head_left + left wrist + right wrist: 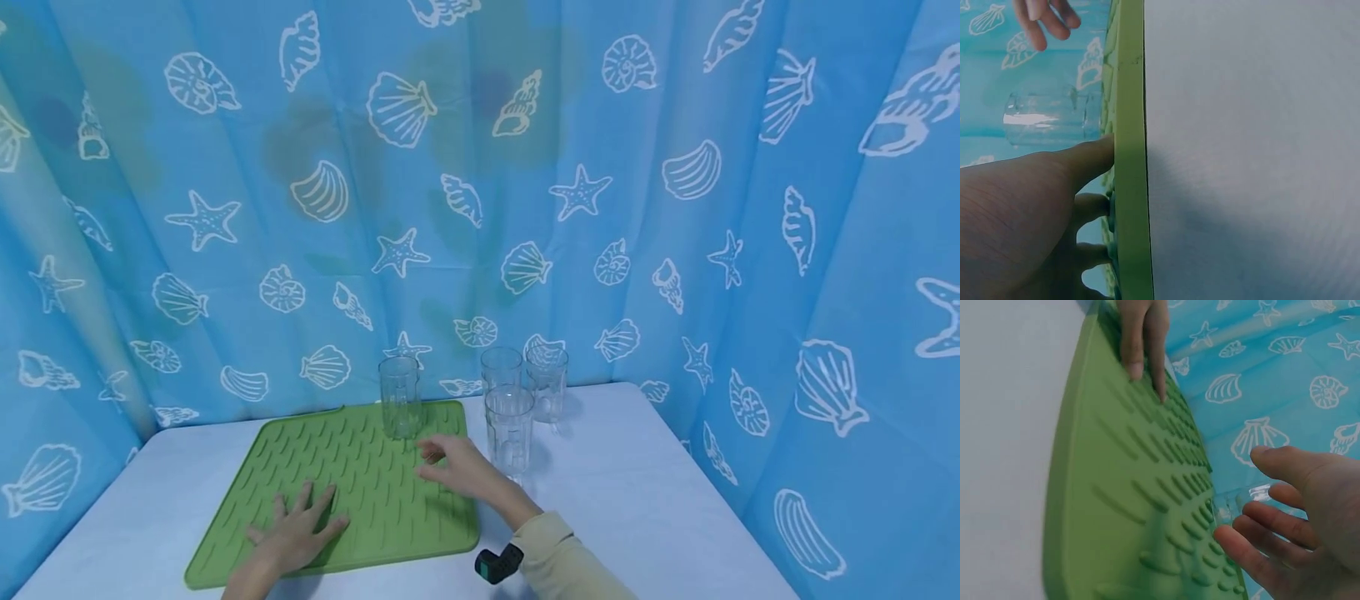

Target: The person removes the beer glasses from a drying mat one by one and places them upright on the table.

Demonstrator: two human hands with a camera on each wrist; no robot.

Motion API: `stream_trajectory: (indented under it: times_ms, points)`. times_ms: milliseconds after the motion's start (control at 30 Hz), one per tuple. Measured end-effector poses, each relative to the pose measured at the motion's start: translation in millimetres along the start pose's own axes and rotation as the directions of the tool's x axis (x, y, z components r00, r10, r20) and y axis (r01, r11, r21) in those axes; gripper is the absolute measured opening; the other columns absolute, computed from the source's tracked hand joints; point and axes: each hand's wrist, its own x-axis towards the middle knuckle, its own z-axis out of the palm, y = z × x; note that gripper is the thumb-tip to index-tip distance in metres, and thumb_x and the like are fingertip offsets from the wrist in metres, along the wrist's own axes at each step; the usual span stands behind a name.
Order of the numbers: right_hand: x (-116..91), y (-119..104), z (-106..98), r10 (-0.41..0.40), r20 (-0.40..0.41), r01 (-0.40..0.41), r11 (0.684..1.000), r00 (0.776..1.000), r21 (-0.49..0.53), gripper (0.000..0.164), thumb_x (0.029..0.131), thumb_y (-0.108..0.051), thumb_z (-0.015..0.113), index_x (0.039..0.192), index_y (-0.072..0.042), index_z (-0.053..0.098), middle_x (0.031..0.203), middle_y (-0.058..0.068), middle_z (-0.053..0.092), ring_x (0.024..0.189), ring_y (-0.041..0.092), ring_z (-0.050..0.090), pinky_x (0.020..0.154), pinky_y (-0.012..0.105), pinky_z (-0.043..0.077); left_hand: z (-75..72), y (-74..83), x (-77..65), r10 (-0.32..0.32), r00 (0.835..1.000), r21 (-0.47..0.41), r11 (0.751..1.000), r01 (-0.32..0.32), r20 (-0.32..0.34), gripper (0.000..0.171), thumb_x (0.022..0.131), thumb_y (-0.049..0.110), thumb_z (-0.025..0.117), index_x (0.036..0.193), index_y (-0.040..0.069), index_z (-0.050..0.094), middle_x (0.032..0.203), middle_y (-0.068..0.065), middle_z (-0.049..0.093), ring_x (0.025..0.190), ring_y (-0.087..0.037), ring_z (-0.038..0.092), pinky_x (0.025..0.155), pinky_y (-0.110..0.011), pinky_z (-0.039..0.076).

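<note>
A green ridged drying mat (360, 500) lies flat on the white table. My left hand (294, 529) rests on its front part with fingers spread, and in the left wrist view the fingertips touch the mat (1130, 187). One clear glass (401, 400) stands at the mat's back right. Just in front of that glass my right hand (457, 468) hovers above the mat's right side, its fingers loosely bent around nothing. In the right wrist view the glass (1225, 509) shows partly behind the fingers of the right hand (1297, 519).
Three more clear glasses stand on the table right of the mat: a front one (510, 433), a back one (501, 367) and a right one (547, 383). A blue shell-print curtain (480, 208) hangs behind the white table (637, 500). A black device (498, 564) sits at the right wrist.
</note>
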Motion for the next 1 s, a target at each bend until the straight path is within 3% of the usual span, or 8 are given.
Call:
stream_trajectory:
  times_ms: [133,233,367,533,700,933,1000]
  points:
    - [6,-5,-1,0.04,0.006,-0.041,0.998,0.999,0.045,0.058,0.095,-0.035,0.065,0.143,-0.008,0.048,0.129,0.014,0.063,0.12,0.025,0.06,0.099,0.042,0.052,-2.0,-0.1,-0.1,-0.001,1.0,0.014,1.0,0.002,-0.007,0.085,0.093,0.069,0.044,0.154,0.012,0.031,0.159,-0.031,0.011,0.137,-0.068,-0.005,0.087,-0.093,-0.004]
    - [12,-6,-2,0.066,0.006,-0.066,0.995,0.998,0.076,0.064,0.095,-0.034,0.065,0.148,-0.006,0.041,0.133,0.016,0.06,0.122,0.029,0.059,0.1,0.045,0.051,-2.3,-0.3,0.5,0.001,1.0,0.018,1.0,-0.001,-0.011,0.085,0.092,0.07,0.044,0.154,0.012,0.031,0.159,-0.031,0.012,0.136,-0.069,-0.005,0.086,-0.093,-0.004]
    - [20,-4,-4,0.109,0.006,-0.108,0.984,0.994,0.141,0.068,0.096,-0.034,0.064,0.151,-0.007,0.035,0.137,0.019,0.056,0.124,0.032,0.057,0.095,0.045,0.053,-1.1,-0.6,2.2,0.001,1.0,0.015,1.0,-0.001,-0.012,0.085,0.093,0.07,0.043,0.155,0.013,0.03,0.16,-0.03,0.011,0.137,-0.068,-0.006,0.086,-0.093,-0.005]
    - [28,-1,-3,0.163,0.028,-0.164,0.948,0.986,0.274,0.07,0.097,-0.031,0.063,0.154,-0.007,0.03,0.142,0.02,0.051,0.124,0.035,0.057,0.087,0.045,0.057,0.0,-0.6,2.3,0.004,1.0,0.022,1.0,-0.004,-0.02,0.084,0.093,0.07,0.042,0.155,0.014,0.029,0.16,-0.029,0.009,0.137,-0.067,-0.006,0.087,-0.093,-0.005]
    - [32,-2,3,0.138,0.029,-0.14,0.932,0.99,0.336,0.069,0.097,-0.026,0.064,0.153,-0.006,0.03,0.144,0.023,0.048,0.126,0.037,0.054,0.086,0.044,0.058,0.2,-1.6,2.1,-0.002,1.0,0.032,0.999,0.002,-0.022,0.084,0.094,0.069,0.042,0.155,0.013,0.029,0.16,-0.029,0.009,0.137,-0.067,-0.006,0.087,-0.093,-0.005]
    - [35,-3,13,0.131,-0.007,-0.123,0.947,0.991,0.298,0.068,0.095,-0.029,0.066,0.152,-0.009,0.034,0.144,0.018,0.049,0.13,0.035,0.052,0.099,0.046,0.052,1.8,-1.1,2.5,-0.006,1.0,0.031,0.999,0.006,-0.011,0.085,0.093,0.07,0.041,0.155,0.014,0.028,0.16,-0.03,0.009,0.137,-0.067,-0.007,0.087,-0.093,-0.005]
    - [35,-3,14,0.129,-0.009,-0.12,0.938,0.992,0.324,0.07,0.096,-0.028,0.065,0.154,-0.01,0.031,0.147,0.018,0.047,0.133,0.036,0.049,0.103,0.048,0.049,1.9,-0.9,2.5,-0.007,1.0,0.031,0.999,0.007,-0.01,0.085,0.093,0.07,0.041,0.155,0.014,0.028,0.16,-0.03,0.009,0.137,-0.067,-0.007,0.087,-0.093,-0.005]
